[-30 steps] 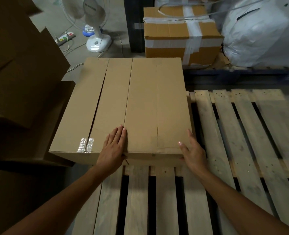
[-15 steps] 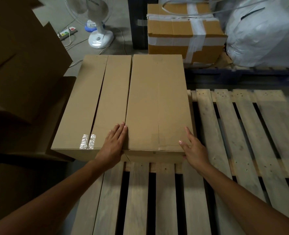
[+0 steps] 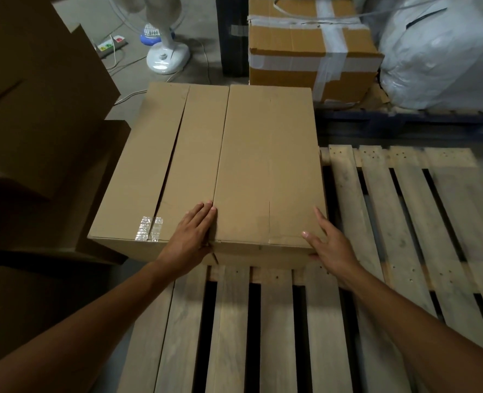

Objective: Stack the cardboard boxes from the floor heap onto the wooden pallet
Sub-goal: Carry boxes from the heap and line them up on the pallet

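Note:
A large plain cardboard box (image 3: 234, 165) lies flat on the far left corner of the wooden pallet (image 3: 390, 236), its flaps closed with a strip of clear tape near the front left. My left hand (image 3: 190, 239) lies flat on the box top at the front edge, fingers straight along the centre seam. My right hand (image 3: 329, 245) presses the box's front right corner with straight fingers, thumb on the top. A heap of dark cardboard boxes (image 3: 36, 109) stands to the left of the pallet.
Behind the pallet stands a taped cardboard box (image 3: 311, 49) next to a big white sack (image 3: 441, 52) on a blue pallet. A white floor fan (image 3: 163, 52) and a power strip (image 3: 111, 45) with cables lie on the concrete floor at the back left.
The box has slid a little farther away from me on the pallet, with both hands staying at its front edge.

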`<state>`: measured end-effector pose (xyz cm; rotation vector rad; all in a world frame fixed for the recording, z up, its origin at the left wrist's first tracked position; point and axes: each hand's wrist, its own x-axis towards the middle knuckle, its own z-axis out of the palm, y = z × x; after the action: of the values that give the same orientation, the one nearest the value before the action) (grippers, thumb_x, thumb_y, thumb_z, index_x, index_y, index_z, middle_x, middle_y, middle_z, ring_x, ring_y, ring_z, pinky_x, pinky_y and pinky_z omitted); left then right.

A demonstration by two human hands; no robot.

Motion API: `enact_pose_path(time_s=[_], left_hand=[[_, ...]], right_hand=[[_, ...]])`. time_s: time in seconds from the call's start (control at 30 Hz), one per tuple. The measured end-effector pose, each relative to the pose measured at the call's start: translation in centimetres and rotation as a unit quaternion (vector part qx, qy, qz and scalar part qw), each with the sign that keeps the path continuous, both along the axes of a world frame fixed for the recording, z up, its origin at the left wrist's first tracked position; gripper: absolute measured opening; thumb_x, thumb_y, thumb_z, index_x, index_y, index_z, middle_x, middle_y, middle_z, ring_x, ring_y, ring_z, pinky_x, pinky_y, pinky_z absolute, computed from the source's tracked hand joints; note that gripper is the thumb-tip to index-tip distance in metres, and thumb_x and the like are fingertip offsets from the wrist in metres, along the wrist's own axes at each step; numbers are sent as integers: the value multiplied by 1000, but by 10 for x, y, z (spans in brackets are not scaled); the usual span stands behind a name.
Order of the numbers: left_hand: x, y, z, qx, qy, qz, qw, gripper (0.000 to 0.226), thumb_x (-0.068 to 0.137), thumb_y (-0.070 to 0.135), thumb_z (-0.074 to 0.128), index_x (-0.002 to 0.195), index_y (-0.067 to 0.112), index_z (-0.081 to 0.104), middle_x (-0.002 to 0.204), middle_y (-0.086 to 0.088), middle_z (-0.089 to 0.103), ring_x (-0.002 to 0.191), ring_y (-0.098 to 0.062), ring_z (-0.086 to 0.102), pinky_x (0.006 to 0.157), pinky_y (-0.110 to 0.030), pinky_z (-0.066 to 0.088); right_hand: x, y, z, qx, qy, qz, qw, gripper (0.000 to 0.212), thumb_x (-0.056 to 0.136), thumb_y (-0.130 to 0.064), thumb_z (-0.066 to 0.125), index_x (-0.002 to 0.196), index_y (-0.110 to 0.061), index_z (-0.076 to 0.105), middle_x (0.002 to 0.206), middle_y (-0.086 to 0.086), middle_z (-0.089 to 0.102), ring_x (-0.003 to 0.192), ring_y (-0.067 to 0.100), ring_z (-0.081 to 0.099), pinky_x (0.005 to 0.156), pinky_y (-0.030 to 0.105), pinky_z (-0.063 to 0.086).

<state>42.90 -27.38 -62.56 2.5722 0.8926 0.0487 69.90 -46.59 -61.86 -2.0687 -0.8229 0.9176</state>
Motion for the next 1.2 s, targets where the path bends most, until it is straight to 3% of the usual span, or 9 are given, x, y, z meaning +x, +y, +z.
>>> enact_pose_path(time_s=[0.2, 0.33, 0.47, 0.6, 0.77, 0.93, 1.2], left_hand=[[0, 1, 3, -2, -1, 10, 1000, 100, 82, 18, 80, 158, 12, 15, 167, -4, 10, 154, -21, 4, 121, -31, 5], [1, 2, 5, 10, -2, 18, 1000, 100, 78, 17, 83, 157, 10, 22, 166, -6, 16, 154, -24, 11, 123, -33, 10], [2, 1, 7, 14, 9, 22, 1000, 101, 77, 18, 84, 157, 9, 23, 166, -7, 17, 154, -25, 13, 118, -28, 9], [7, -2, 16, 5, 40, 32, 999, 105, 78, 22, 83, 158, 10, 17, 167, -4, 11, 154, -24, 8, 123, -34, 5], [18, -9, 56, -28, 94, 27, 995, 105, 81, 38, 80, 159, 14, 14, 168, -2, 10, 155, -20, 4, 121, -35, 12], [29, -19, 151, -16, 41, 60, 997, 85, 94, 44, 63, 160, 17, 17, 167, 1, 13, 154, -15, 4, 120, -30, 12], [6, -94, 368, -11, -188, 133, 973, 72, 95, 50, 57, 155, 20, 32, 164, 3, 25, 151, -8, 12, 119, -34, 16]], right_hand=[[-2, 2, 6, -9, -15, 11, 1000, 71, 101, -26, 57, 158, -29, 16, 162, 3, 29, 148, 22, 27, 116, 37, 28], [-2, 3, 7, -9, -9, 14, 1000, 72, 100, -27, 58, 158, -31, 15, 161, 2, 29, 148, 24, 28, 118, 47, 33], [-1, 3, 10, -18, -22, 26, 999, 72, 101, -27, 58, 159, -27, 16, 162, 4, 29, 148, 23, 28, 119, 43, 30], [-2, 3, 15, -38, -43, 25, 998, 72, 99, -30, 61, 158, -27, 20, 161, 7, 30, 146, 25, 32, 118, 42, 31], [-17, 0, 43, -95, -48, 29, 994, 74, 98, -40, 61, 158, -22, 23, 163, 8, 26, 147, 27, 31, 118, 43, 33], [-32, 4, 132, -61, -53, 16, 997, 73, 98, -48, 57, 157, -19, 26, 163, 5, 29, 147, 25, 32, 116, 39, 31], [-85, -48, 373, 104, 2, -60, 993, 62, 95, -46, 61, 150, -30, 40, 154, -3, 44, 136, 15, 44, 109, 46, 45]])
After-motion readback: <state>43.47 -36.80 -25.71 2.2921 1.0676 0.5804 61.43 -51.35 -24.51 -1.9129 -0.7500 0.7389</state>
